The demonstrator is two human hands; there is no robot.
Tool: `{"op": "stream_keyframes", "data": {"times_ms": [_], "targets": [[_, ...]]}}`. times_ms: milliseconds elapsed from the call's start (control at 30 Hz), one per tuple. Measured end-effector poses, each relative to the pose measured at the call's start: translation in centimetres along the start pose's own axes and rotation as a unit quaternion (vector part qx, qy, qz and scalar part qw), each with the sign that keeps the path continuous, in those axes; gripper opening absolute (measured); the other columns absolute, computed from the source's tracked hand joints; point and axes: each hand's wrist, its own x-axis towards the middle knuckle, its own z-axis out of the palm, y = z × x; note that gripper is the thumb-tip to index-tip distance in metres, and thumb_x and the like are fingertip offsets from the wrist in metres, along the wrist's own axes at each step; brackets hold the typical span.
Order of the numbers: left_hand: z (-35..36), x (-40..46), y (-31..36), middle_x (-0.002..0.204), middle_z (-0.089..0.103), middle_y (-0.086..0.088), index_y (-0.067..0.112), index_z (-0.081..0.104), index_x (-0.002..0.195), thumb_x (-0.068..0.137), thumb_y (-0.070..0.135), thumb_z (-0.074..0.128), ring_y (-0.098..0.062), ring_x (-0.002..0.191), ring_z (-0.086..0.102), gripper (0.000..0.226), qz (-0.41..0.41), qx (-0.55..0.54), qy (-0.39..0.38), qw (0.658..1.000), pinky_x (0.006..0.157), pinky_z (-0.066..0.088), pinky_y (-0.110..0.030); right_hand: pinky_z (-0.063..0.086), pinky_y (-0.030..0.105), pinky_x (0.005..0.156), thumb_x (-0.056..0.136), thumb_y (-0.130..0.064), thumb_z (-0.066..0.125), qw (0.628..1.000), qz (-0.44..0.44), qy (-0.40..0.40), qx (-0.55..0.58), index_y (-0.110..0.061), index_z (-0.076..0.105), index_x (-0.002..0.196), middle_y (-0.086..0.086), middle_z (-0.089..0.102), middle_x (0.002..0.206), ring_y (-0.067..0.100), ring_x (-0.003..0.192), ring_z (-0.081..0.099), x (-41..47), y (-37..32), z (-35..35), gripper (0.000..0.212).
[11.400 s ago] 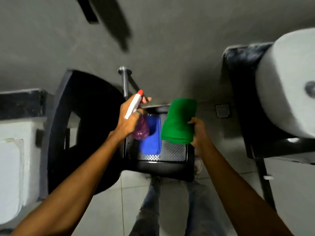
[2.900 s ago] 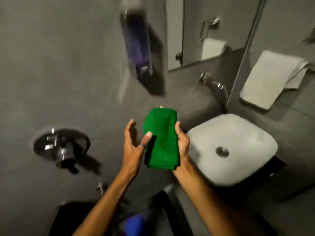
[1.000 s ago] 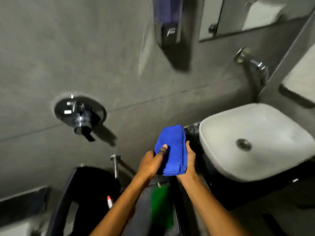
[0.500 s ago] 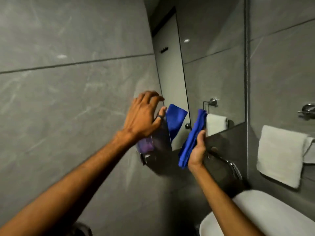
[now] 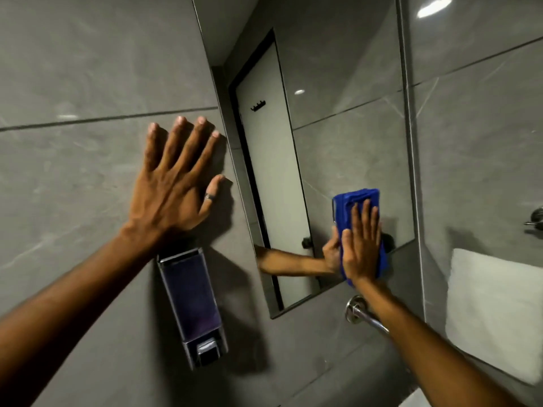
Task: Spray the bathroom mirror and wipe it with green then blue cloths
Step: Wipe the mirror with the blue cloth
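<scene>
The tall bathroom mirror [image 5: 338, 118] hangs on the grey tiled wall. My right hand [image 5: 360, 245] lies flat, fingers up, and presses a folded blue cloth [image 5: 357, 199] against the mirror's lower right part. Its reflection shows in the glass just left of it. My left hand [image 5: 176, 183] rests flat on the wall tile left of the mirror, fingers spread, holding nothing. The green cloth and the spray bottle are out of view.
A dark soap dispenser [image 5: 192, 306] is fixed to the wall below my left hand. A chrome tap [image 5: 363, 314] sticks out under the mirror. A white towel [image 5: 493, 312] hangs at the right, below a chrome fitting [image 5: 536, 217].
My right hand has carried the blue cloth from beside the mirror's edge onto the glass and flattened it there. My left hand has moved up from the dispenser to the wall tile.
</scene>
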Motion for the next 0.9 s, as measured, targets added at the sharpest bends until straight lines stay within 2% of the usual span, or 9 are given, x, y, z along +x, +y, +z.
{"op": "stream_keyframes", "data": {"times_ms": [100, 233, 333, 400, 500, 600, 700, 767, 900], "targets": [[0.1, 0.1, 0.1, 0.177, 0.002, -0.008, 0.022, 0.007, 0.167, 0.101, 0.061, 0.016, -0.032, 0.164, -0.001, 0.077, -0.001, 0.005, 0.007, 1.0, 0.13, 0.003, -0.061, 0.006, 0.048, 0.127, 0.101, -0.052, 0.014, 0.997, 0.068, 0.002, 0.035, -0.015, 0.019, 0.157, 0.014, 0.014, 0.167, 0.031, 0.156, 0.008, 3.9, 4.9, -1.5, 0.068], [0.2, 0.2, -0.1, 0.177, -0.001, -0.008, 0.022, 0.004, 0.167, 0.1, 0.062, 0.015, -0.033, 0.164, -0.002, 0.079, 0.001, 0.015, 0.008, 1.0, 0.13, 0.003, -0.062, 0.006, 0.048, 0.126, 0.095, -0.051, 0.014, 0.976, 0.201, 0.044, 0.075, -0.017, 0.017, 0.159, 0.009, 0.012, 0.169, 0.03, 0.157, 0.008, 7.1, 8.9, -2.4, 0.072], [0.0, 0.2, -0.1, 0.177, 0.0, -0.008, 0.022, 0.005, 0.167, 0.1, 0.062, 0.015, -0.033, 0.164, -0.002, 0.078, -0.001, 0.016, 0.008, 1.0, 0.13, 0.001, -0.06, 0.008, 0.051, 0.126, 0.095, -0.058, 0.009, 0.974, 0.203, 0.063, 0.073, -0.023, 0.016, 0.158, 0.006, 0.011, 0.169, 0.028, 0.157, 0.008, 7.0, 8.6, -1.9, 0.073], [-0.1, 0.2, 0.0, 0.177, 0.001, -0.008, 0.022, 0.006, 0.167, 0.1, 0.062, 0.016, -0.033, 0.164, -0.002, 0.078, -0.003, 0.009, 0.008, 1.0, 0.13, 0.002, -0.06, 0.01, 0.052, 0.125, 0.095, -0.067, 0.003, 0.982, 0.153, 0.073, 0.081, -0.032, 0.01, 0.156, 0.001, 0.009, 0.168, 0.027, 0.157, 0.007, 5.6, 6.2, -1.3, 0.07], [-0.2, 0.2, 0.2, 0.176, 0.003, -0.009, 0.021, 0.008, 0.167, 0.101, 0.061, 0.016, -0.034, 0.163, 0.0, 0.078, -0.003, 0.008, 0.003, 1.0, 0.13, 0.004, -0.061, 0.013, 0.053, 0.125, 0.099, -0.06, -0.001, 0.995, 0.052, 0.051, 0.065, -0.041, 0.001, 0.155, -0.001, 0.007, 0.167, 0.027, 0.157, 0.008, 1.8, -0.2, 0.0, 0.059], [-0.9, 0.3, 0.1, 0.176, 0.003, -0.011, 0.02, 0.009, 0.167, 0.1, 0.061, 0.017, -0.034, 0.163, 0.001, 0.079, -0.006, 0.0, -0.017, 1.0, 0.129, 0.005, -0.062, 0.015, 0.056, 0.124, 0.102, -0.049, 0.004, 0.999, -0.034, 0.001, 0.025, -0.033, 0.003, 0.159, 0.005, 0.012, 0.169, 0.027, 0.157, 0.01, -2.1, -8.3, 1.1, 0.059], [-1.7, 0.4, 0.2, 0.176, 0.006, -0.01, 0.019, 0.013, 0.166, 0.1, 0.059, 0.022, -0.034, 0.163, 0.003, 0.077, -0.004, -0.012, -0.033, 0.999, 0.13, 0.003, -0.06, 0.006, 0.056, 0.125, 0.104, -0.049, 0.008, 0.99, -0.132, -0.038, 0.02, -0.031, 0.008, 0.16, 0.002, 0.01, 0.17, 0.028, 0.158, 0.008, -3.9, -14.7, 1.5, 0.059], [-2.0, 0.7, 0.0, 0.175, 0.011, -0.009, 0.02, 0.019, 0.165, 0.1, 0.057, 0.022, -0.032, 0.163, 0.005, 0.075, -0.01, -0.015, -0.033, 0.999, 0.131, -0.001, -0.056, 0.001, 0.057, 0.124, 0.104, -0.048, 0.01, 0.98, -0.187, -0.06, 0.02, -0.032, 0.008, 0.16, -0.003, 0.003, 0.171, 0.026, 0.158, 0.001, -3.1, -17.7, 1.5, 0.058], [-3.3, 3.9, -2.8, 0.175, 0.01, -0.01, 0.023, 0.018, 0.165, 0.098, 0.058, 0.018, -0.032, 0.162, 0.003, 0.076, -0.079, -0.03, -0.014, 0.996, 0.127, -0.022, -0.044, 0.002, 0.056, 0.124, 0.104, -0.048, 0.013, 0.964, -0.263, -0.045, 0.004, -0.034, 0.009, 0.159, -0.006, 0.001, 0.17, 0.024, 0.158, -0.001, 2.2, -20.4, 1.1, 0.057]]}}
